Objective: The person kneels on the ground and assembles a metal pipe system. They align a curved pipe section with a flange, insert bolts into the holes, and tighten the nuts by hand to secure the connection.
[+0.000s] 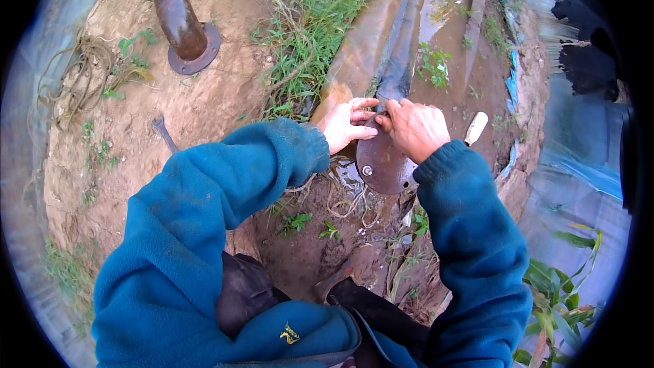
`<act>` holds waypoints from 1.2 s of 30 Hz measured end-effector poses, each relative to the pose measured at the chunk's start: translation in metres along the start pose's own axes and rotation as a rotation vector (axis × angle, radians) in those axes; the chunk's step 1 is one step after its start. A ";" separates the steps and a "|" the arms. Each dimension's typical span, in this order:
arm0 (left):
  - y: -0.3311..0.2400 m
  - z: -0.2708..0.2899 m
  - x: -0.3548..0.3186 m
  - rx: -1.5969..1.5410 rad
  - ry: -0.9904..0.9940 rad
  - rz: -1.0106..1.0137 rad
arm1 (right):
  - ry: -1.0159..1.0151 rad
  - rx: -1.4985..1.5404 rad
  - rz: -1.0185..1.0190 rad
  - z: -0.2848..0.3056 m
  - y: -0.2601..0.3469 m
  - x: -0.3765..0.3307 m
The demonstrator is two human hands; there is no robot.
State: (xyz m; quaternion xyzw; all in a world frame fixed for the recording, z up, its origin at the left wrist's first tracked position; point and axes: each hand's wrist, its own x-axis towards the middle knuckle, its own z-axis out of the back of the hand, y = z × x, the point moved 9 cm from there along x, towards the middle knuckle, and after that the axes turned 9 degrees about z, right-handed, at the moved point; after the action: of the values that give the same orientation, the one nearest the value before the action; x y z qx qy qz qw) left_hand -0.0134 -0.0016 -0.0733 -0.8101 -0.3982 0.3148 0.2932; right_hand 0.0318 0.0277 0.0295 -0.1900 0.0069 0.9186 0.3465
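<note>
A wide bank of bare brown earth [204, 105] is spreading out to the left of both hands, with a strip of green grass [306, 34] running up along it beyond the left hand. Two blue fleece sleeves [204, 232] are reaching in from the lower edge and ending at the hands. A long, flat, muddy grey-brown hose [398, 34] is lying in a wet ditch and stretching away directly beyond the fingers. Far to the upper left of the hands, a rusty brown steel pipe elbow with a round flange [184, 27] is sitting on the earth, and a tangle of thin rope [82, 78] is lying still further left.

Right under both hands, a round rusty metal flange plate [381, 163] is lying at the near end of the hose, a small bolt [367, 170] showing on its lower left part. The left hand [344, 125] is curling its fingers over the plate's upper left edge, pressing on it rather than clenching. The right hand [417, 128] is lying on the plate's upper right, its fingertips pinching something small where hose meets plate; what they are pinching cannot be made out. Just right of the right hand, a pale wooden handle [475, 127] is sticking out of the mud.
</note>
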 end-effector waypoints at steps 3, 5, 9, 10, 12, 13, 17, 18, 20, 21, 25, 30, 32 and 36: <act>-0.005 0.001 -0.002 0.044 -0.015 -0.005 | 0.086 0.026 -0.078 0.007 -0.001 -0.002; -0.004 0.002 -0.003 0.047 -0.029 0.007 | -0.001 -0.027 0.015 0.016 0.005 -0.004; -0.001 0.003 -0.002 0.042 -0.032 -0.008 | 0.000 -0.002 0.041 0.003 0.001 -0.002; -0.002 0.004 -0.002 0.062 -0.037 -0.027 | 0.017 0.011 0.003 0.003 0.001 -0.003; -0.002 0.003 0.000 0.065 -0.033 -0.002 | -0.059 -0.042 0.005 0.015 0.005 -0.003; -0.002 0.003 0.000 0.075 -0.043 -0.005 | -0.085 -0.060 0.044 0.018 0.008 -0.001; -0.002 0.004 -0.002 0.081 -0.046 -0.024 | -0.046 -0.066 0.051 0.008 0.006 0.006; -0.003 0.003 -0.001 0.088 -0.039 -0.023 | -0.019 -0.035 0.008 0.007 0.003 0.004; -0.002 0.003 -0.002 0.074 -0.038 -0.015 | -0.116 -0.049 0.058 0.020 0.011 -0.002; -0.002 0.005 -0.003 0.082 -0.053 -0.015 | -0.096 -0.042 0.066 0.015 0.010 0.001; -0.001 0.004 -0.001 0.077 -0.040 -0.014 | 0.067 0.021 -0.047 0.001 0.001 0.001; -0.004 0.003 -0.005 0.110 -0.064 -0.007 | -0.049 -0.042 0.019 0.009 0.008 -0.002; -0.005 0.005 -0.004 0.110 -0.069 -0.044 | 0.146 0.057 -0.072 -0.010 -0.001 0.001; 0.000 0.002 -0.001 0.035 -0.019 0.037 | -0.112 -0.076 0.020 0.015 0.007 -0.005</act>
State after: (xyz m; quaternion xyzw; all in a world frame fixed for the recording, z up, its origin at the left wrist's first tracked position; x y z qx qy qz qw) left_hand -0.0150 -0.0016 -0.0744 -0.8092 -0.3802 0.3348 0.2976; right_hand 0.0256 0.0217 0.0438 -0.1514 -0.0457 0.9307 0.3298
